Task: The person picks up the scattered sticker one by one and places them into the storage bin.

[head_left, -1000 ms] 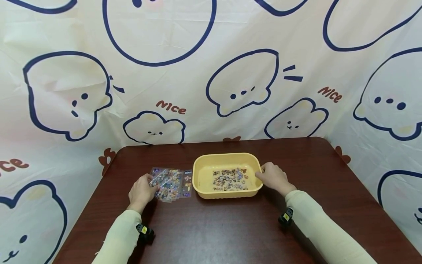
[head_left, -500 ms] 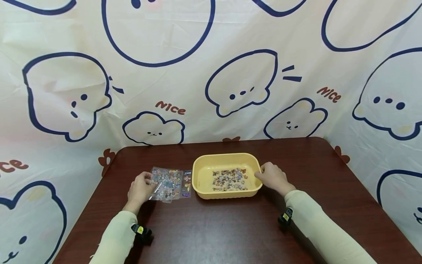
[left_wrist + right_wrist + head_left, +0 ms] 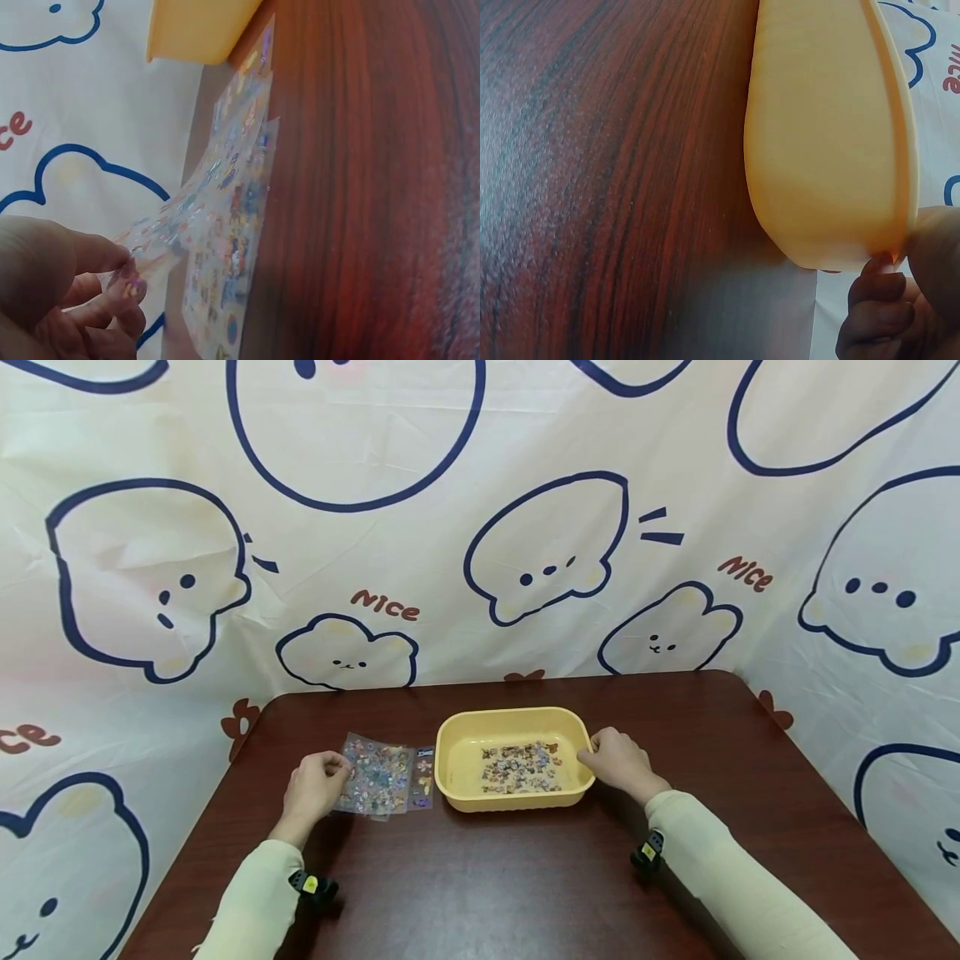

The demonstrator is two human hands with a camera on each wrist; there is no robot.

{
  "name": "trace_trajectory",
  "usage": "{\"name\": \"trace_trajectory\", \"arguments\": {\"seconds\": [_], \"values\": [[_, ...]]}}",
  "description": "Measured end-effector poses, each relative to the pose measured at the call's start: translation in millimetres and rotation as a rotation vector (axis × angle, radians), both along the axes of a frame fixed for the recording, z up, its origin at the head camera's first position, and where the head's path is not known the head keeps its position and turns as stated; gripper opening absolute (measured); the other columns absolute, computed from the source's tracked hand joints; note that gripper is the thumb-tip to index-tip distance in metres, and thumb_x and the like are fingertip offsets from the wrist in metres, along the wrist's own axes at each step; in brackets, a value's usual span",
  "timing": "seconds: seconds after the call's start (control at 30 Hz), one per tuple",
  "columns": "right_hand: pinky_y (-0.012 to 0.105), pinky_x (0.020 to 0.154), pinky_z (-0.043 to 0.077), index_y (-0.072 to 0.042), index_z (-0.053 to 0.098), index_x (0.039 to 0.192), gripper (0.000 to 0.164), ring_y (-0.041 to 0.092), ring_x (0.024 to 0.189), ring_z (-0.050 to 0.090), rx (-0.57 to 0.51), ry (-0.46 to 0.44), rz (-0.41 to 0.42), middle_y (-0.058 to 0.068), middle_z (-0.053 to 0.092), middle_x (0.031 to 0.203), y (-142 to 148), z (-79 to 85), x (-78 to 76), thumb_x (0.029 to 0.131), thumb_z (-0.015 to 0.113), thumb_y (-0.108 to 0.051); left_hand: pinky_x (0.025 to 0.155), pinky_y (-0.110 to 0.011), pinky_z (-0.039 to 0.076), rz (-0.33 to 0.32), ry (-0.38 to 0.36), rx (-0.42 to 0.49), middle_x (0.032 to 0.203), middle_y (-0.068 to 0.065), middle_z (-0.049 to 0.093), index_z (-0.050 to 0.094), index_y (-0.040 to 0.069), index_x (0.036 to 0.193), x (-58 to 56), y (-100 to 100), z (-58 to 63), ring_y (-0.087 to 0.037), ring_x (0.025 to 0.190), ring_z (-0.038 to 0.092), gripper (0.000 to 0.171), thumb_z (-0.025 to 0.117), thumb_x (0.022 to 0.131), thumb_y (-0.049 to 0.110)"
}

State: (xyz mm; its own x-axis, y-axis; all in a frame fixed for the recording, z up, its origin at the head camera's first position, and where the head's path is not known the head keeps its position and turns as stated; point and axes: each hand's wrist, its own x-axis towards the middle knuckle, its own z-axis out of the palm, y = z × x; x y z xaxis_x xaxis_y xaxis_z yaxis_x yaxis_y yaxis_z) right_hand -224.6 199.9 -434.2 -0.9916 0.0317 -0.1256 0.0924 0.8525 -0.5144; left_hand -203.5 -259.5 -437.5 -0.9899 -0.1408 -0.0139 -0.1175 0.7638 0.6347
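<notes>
My left hand [image 3: 311,792] pinches the left edge of a clear sticker sheet [image 3: 371,777] between thumb and fingertip. In the left wrist view the pinched sheet [image 3: 199,184] bends up off the sheets beneath. More sticker sheets [image 3: 240,232] lie under it, spread to the right; the rightmost sheet [image 3: 422,777] reaches close to the basin. My right hand [image 3: 621,766] grips the right end of a yellow plastic basin [image 3: 513,802], thumb at the rim and fingers beneath it. Several small colourful pieces [image 3: 521,768] lie spread on the basin's floor.
A dark brown wooden table [image 3: 517,877] carries everything. Behind it and along both sides hangs a white cloth [image 3: 442,560] with cartoon outlines. Dark wrist cameras [image 3: 315,889] sit on both sleeves.
My left hand has drawn slightly to the left, and the top sticker sheet's edge has lifted and shifted with it. The right hand and the basin have stayed put.
</notes>
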Motion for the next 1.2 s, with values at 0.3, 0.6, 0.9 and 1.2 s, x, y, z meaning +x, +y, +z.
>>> {"name": "trace_trajectory", "arguments": {"seconds": [0.3,0.6,0.9,1.2], "values": [[0.028,0.05,0.038,-0.014,0.052,0.06,0.034,0.014,0.053,0.053,-0.004,-0.002,-0.004,-0.002,0.052,0.056,-1,0.2,0.7,0.09,0.062,-0.026,0.052,-0.033,0.043,-0.023,0.023,0.043,0.085,-0.011,0.074,0.068,0.002,0.109,4.0,1,10.5,-0.017,0.062,0.061,0.025,0.052,0.101,0.02],[0.028,0.05,0.037,-0.013,0.052,0.061,0.034,0.014,0.053,0.053,-0.007,0.002,-0.004,-0.002,0.052,0.056,0,-0.5,1.3,0.091,0.062,-0.026,0.052,-0.032,0.041,-0.013,0.072,0.045,0.091,-0.015,0.076,0.068,0.002,0.109,8.4,3,24.8,-0.017,0.062,0.057,0.024,0.056,0.099,0.02],[0.028,0.048,0.034,-0.016,0.046,0.057,0.036,0.014,0.051,0.051,-0.015,0.029,0.017,-0.003,0.049,0.053,-2,4.1,3.9,0.089,0.061,-0.024,0.056,-0.032,0.042,0.001,0.115,0.038,0.093,-0.013,0.078,0.069,0.004,0.107,9.8,4,35.7,-0.015,0.062,0.059,0.022,0.055,0.098,0.018],[0.028,0.049,0.035,-0.015,0.047,0.058,0.036,0.014,0.052,0.051,-0.015,0.019,0.013,-0.003,0.049,0.054,-1,4.1,4.6,0.09,0.061,-0.024,0.06,-0.032,0.043,-0.001,0.152,0.024,0.094,-0.015,0.077,0.068,0.004,0.107,11.0,8,44.3,-0.018,0.069,0.062,0.021,0.056,0.099,0.019]]}}
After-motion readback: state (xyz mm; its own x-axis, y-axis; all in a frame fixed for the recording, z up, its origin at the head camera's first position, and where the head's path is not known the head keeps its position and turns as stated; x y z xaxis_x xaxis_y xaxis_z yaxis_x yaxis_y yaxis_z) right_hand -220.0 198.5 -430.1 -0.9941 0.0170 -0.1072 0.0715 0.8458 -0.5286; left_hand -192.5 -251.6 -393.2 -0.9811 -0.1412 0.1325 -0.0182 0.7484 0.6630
